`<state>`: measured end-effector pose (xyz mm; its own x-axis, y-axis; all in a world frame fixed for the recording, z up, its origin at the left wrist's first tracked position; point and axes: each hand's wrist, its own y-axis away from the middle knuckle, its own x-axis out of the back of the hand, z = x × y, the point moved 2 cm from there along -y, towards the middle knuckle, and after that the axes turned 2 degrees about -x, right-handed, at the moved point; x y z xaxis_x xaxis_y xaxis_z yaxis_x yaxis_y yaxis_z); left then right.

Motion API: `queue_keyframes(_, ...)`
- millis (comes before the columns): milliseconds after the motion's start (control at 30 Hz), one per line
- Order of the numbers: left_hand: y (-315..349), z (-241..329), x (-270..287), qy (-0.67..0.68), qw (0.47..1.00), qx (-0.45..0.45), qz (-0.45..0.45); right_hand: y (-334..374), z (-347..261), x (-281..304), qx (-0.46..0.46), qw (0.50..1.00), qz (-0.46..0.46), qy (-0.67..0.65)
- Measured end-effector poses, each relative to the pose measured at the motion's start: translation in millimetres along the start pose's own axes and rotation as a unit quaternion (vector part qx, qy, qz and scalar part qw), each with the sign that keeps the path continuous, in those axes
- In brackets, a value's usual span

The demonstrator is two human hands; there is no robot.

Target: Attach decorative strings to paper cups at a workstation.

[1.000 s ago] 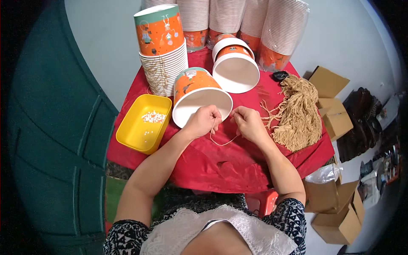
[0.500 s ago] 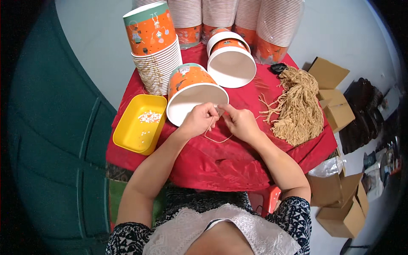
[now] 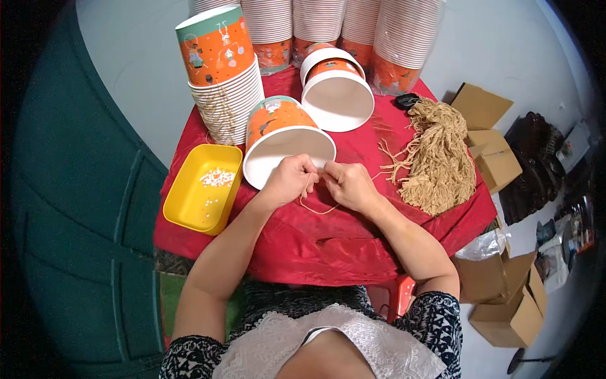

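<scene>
Between both sets of pinched fingertips, left hand (image 3: 289, 180) and right hand (image 3: 346, 184) grip a tan cord (image 3: 315, 207), slack looping below; tipped orange paper bucket (image 3: 285, 142) just beyond, mouth facing for access.

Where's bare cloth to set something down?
Free: red cloth along the near edge, below both hands. Crowded: paper buckets and cup stacks behind, yellow tray left, cord bundle right.

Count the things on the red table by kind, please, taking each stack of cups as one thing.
Stacks of orange-and-white paper cups: 5
Large orange paper tubs lying on their sides: 2
Yellow plastic tray: 1
Heap of tan strings: 1
Total: 9
</scene>
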<state>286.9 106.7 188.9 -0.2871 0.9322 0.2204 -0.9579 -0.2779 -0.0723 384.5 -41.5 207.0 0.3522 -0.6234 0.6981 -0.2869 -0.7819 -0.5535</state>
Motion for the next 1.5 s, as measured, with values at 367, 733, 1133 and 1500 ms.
queue_keyframes(367, -1, -3, -1, 0.029, 1.0, -0.001, -0.001, 0, -7, 5, -0.067, 0.993, 0.046, -0.09)
queue_keyframes(733, -2, -3, -1, 0.043, 0.999, -0.01, 0.007, 0, 3, -9, -0.026, 1.0, 0.005, -0.016)
queue_keyframes(1133, 1, 6, 0, 0.132, 0.991, 0.027, 0.022, 4, -6, -8, -0.025, 1.0, -0.006, -0.019)
queue_keyframes(1500, 0, -7, -10, -0.031, 0.996, -0.046, 0.071, 1, 5, -17, -0.051, 0.99, 0.09, -0.095)
